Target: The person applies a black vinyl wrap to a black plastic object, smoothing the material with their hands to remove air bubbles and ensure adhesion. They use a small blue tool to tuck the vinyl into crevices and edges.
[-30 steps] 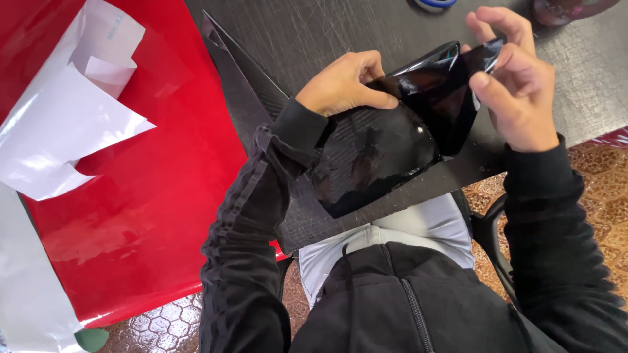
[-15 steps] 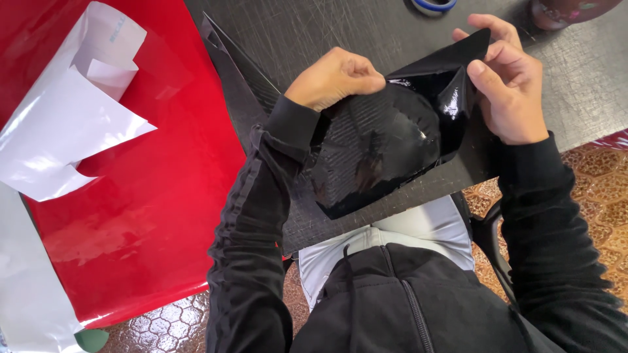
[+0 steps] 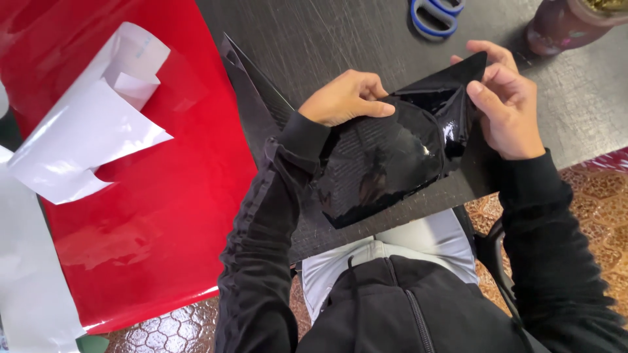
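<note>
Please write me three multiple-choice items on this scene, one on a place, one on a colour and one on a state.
1. Where do the scissors lie?
A. on the dark table, at the picture's top edge
B. on the red sheet
C. in the left hand

2. What colour is the large sheet at the left?
A. blue
B. red
C. green

3. How is the glossy black sheet held?
A. lying flat, untouched
B. by the left hand alone
C. by both hands, bent and lifted

Answers:
1 A, the blue handles rest on the tabletop beyond the hands.
2 B, it is glossy red under white paper.
3 C, left hand pinches one edge, right hand a raised corner.
</note>
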